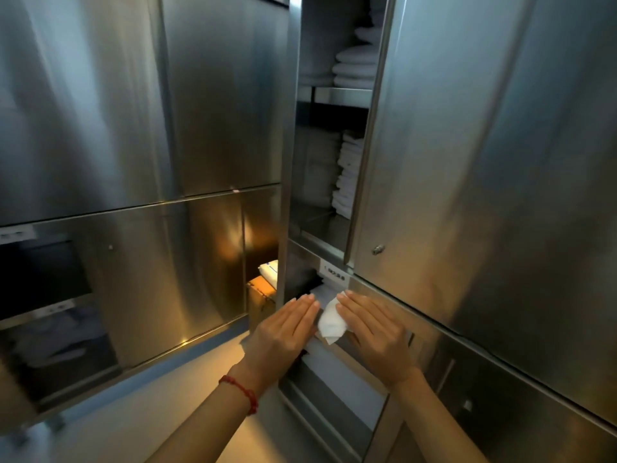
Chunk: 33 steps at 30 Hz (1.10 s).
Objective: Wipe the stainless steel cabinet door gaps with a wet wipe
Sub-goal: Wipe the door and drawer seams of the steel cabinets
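Both hands are held out flat against the steel front below the open compartment. Left hand (283,324) is laid with straight fingers together, a red string bracelet (241,392) being worn on its wrist. Right hand (375,325) is spread flat as well, and the white wet wipe (329,320) is pressed under its thumb side, so that most of the crumpled wipe is seen between the two hands; whether it is pinched cannot be told. Just above the fingertips a small label (335,273) is fixed beside a dark slot. To the right, the stainless steel cabinet door (484,162) is swung open, with a small lock (378,249) near its lower edge. Farther in, folded white towels (349,175) are stacked on the lower shelf, and more white linen (355,66) is piled on the shelf above
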Tool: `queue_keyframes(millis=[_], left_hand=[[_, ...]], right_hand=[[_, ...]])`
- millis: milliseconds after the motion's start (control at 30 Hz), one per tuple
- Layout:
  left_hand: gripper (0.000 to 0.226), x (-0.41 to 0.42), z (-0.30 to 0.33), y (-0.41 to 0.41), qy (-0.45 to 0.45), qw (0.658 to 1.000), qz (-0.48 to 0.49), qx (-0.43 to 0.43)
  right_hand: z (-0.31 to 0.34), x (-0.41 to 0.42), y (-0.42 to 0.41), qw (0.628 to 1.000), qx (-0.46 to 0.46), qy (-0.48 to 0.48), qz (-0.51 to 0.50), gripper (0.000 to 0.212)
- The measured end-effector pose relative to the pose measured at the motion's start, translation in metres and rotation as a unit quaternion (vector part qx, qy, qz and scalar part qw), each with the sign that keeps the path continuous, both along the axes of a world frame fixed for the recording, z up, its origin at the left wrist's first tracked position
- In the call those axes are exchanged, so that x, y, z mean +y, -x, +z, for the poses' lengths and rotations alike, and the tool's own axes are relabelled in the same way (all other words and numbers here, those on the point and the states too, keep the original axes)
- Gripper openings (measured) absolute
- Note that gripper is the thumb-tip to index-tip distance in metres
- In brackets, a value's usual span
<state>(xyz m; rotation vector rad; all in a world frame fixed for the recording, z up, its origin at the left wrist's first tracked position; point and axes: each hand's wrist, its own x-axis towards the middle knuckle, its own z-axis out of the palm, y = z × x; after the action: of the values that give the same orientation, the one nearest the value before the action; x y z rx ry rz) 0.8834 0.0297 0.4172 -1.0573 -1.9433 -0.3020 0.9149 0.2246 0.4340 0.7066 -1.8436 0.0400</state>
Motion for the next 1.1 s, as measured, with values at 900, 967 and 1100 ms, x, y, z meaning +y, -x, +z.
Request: queue_keyframes(millis=[900, 967, 1100], left_hand=[[0.053, -0.32, -0.014, 0.019, 0.005, 0.952, 0.307, -0.01], [0.057, -0.346, -0.015, 0.016, -0.007, 0.948, 0.319, -0.012], [0.063, -0.393, -0.017, 0.01, -0.013, 0.934, 0.356, -0.016]], right_hand=[[-0.012, -0.334, 0.108, 0.979, -0.034, 0.039, 0.196, 0.029], [-0.014, -0.363, 0.112, 0.975, -0.033, 0.047, 0.215, 0.044], [-0.02, -0.416, 0.119, 0.968, -0.048, 0.061, 0.238, 0.042]])
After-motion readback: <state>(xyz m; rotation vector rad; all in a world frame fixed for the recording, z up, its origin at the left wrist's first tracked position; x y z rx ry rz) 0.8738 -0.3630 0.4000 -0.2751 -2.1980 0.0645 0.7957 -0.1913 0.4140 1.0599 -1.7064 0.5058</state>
